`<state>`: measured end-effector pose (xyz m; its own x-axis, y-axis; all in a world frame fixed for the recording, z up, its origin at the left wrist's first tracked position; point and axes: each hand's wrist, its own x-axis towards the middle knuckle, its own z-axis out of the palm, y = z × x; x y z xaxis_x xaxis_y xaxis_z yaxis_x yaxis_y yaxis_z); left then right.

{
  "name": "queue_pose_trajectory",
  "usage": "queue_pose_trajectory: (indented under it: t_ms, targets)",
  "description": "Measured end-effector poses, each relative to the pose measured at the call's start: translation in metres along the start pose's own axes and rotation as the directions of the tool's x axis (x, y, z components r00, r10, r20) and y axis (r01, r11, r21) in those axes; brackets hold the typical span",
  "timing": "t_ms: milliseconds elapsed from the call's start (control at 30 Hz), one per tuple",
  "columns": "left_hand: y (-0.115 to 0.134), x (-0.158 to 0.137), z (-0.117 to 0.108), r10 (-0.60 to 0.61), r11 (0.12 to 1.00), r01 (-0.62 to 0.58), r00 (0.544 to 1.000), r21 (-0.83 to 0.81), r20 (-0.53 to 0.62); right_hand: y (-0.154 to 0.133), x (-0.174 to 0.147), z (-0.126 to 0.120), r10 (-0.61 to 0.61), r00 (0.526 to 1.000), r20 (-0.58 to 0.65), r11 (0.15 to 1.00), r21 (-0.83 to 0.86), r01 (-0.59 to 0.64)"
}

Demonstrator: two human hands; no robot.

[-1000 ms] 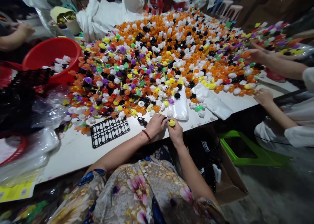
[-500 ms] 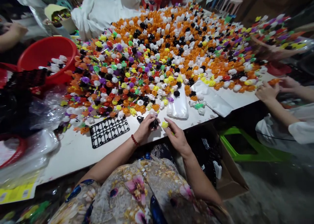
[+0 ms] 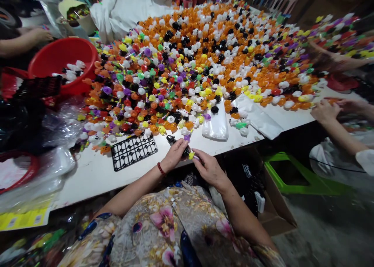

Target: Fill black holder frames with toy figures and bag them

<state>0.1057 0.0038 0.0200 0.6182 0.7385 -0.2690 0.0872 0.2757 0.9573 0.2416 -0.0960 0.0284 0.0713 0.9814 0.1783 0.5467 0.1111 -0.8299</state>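
Over the table's front edge, my left hand is closed on a small bunch of plastic toys. A black toy sticks out past its fingers, and a purple topper shows at the fingertips. My right hand pinches a thin, coloured stick toy with a yellow topper, its end close against the left hand's bunch. The fingers partly hide both holds. Just left of my hands, a black grid rack lies flat on the white table.
A big heap of mixed plastic toppers covers most of the table. Clear plastic bags lie at its front edge. A red basin stands left. Another person's hands work at right; an open cardboard box sits below.
My right hand has brought the yellow-topped stick toy in against the left hand's bunch. The purple topper shows more clearly. The whole view has shifted slightly.
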Motion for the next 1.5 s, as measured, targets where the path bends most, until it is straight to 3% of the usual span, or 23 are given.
queue_pose_trajectory:
  t_ms: [100, 233, 400, 500, 600, 767, 900, 1000, 1067, 1133, 1233, 1367, 1500]
  targets:
    - [-0.001, -0.002, -0.001, 0.04, 0.994, -0.034, 0.997, 0.102, -0.061, -0.002, -0.003, 0.005, 0.056, 0.998, -0.014, 0.998, -0.026, -0.057]
    - [-0.001, -0.004, -0.005, 0.112, 0.947, -0.063, 0.984, 0.314, -0.14, -0.004, -0.005, 0.009, 0.026, 0.999, 0.022, 1.0, -0.015, -0.026]
    - [0.001, -0.011, -0.006, 0.126, 0.863, -0.073, 0.989, 0.5, -0.072, -0.006, -0.006, 0.014, 0.04, 0.994, 0.099, 0.999, 0.008, -0.041]
    - [-0.001, -0.015, -0.004, 0.115, 0.839, -0.068, 0.992, 0.54, -0.055, -0.007, -0.006, 0.024, 0.064, 0.993, 0.095, 0.998, -0.017, -0.063]
    - [-0.004, -0.018, -0.008, 0.109, 0.87, -0.047, 0.989, 0.491, -0.099, -0.009, -0.004, 0.036, 0.095, 0.993, 0.069, 0.995, -0.031, -0.093]
    - [-0.005, -0.027, -0.039, 0.152, 0.862, -0.043, 0.973, 0.505, -0.176, 0.005, 0.013, 0.036, 0.022, 0.997, 0.078, 0.998, 0.05, -0.026]
    - [-0.013, -0.03, -0.073, 0.341, 0.69, -0.039, 0.898, 0.723, -0.278, 0.039, 0.041, 0.027, -0.074, 0.995, -0.074, 0.959, -0.28, 0.05]
    - [-0.021, -0.025, -0.086, 0.517, 0.473, -0.108, 0.837, 0.874, -0.176, 0.059, 0.059, 0.029, -0.083, 0.991, -0.104, 0.865, -0.502, 0.02]
    - [-0.021, -0.018, -0.084, 0.61, 0.355, -0.156, 0.786, 0.922, -0.102, 0.064, 0.066, 0.033, -0.102, 0.99, -0.092, 0.825, -0.564, 0.033]
    - [-0.016, -0.005, -0.075, 0.638, 0.274, -0.203, 0.77, 0.94, -0.02, 0.065, 0.068, 0.037, -0.138, 0.987, -0.088, 0.803, -0.594, 0.06]
    - [-0.001, 0.023, -0.058, 0.557, 0.166, -0.288, 0.817, 0.943, 0.152, 0.066, 0.066, 0.039, -0.175, 0.981, -0.088, 0.795, -0.6, 0.089]
    - [0.019, 0.065, -0.04, 0.311, 0.051, -0.392, 0.88, 0.919, 0.358, 0.07, 0.054, 0.038, -0.116, 0.982, -0.148, 0.846, -0.532, 0.02]
    - [0.027, 0.086, -0.035, 0.171, 0.045, -0.396, 0.908, 0.917, 0.383, 0.065, 0.039, 0.031, -0.067, 0.967, -0.246, 0.94, -0.34, -0.021]
